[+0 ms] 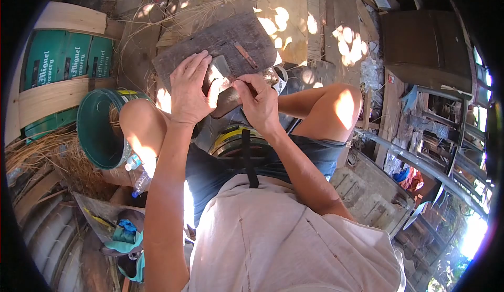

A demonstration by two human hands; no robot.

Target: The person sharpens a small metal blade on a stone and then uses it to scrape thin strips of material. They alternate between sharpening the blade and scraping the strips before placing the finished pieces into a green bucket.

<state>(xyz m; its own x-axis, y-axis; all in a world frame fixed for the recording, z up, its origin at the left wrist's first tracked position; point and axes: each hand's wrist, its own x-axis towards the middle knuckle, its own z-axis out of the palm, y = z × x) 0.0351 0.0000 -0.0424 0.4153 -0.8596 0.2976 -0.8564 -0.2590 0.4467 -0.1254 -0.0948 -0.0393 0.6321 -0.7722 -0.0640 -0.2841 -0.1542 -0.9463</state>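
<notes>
A dark, worn wooden board (231, 37) lies in front of the knees, with a narrow reddish-brown strip (245, 54) on its face. My left hand (191, 90) rests on the board's near left part, fingers together and pointing away, beside a small flat grey piece (220, 66). Close to its right, my right hand (257, 100) is closed in a pinch at the board's near edge, thumb and index finger meeting near the left thumb. What the pinch holds is too small to make out. A brown rounded block (227, 102) shows below the hands.
A green bucket (102, 129) stands left of the left knee, with plastic bottles (140, 184) near it. Green crates (68, 58) with wooden slats are at the far left. Dry fibres lie around them. A dark cabinet (425, 45) and a metal rail (415, 163) are on the right.
</notes>
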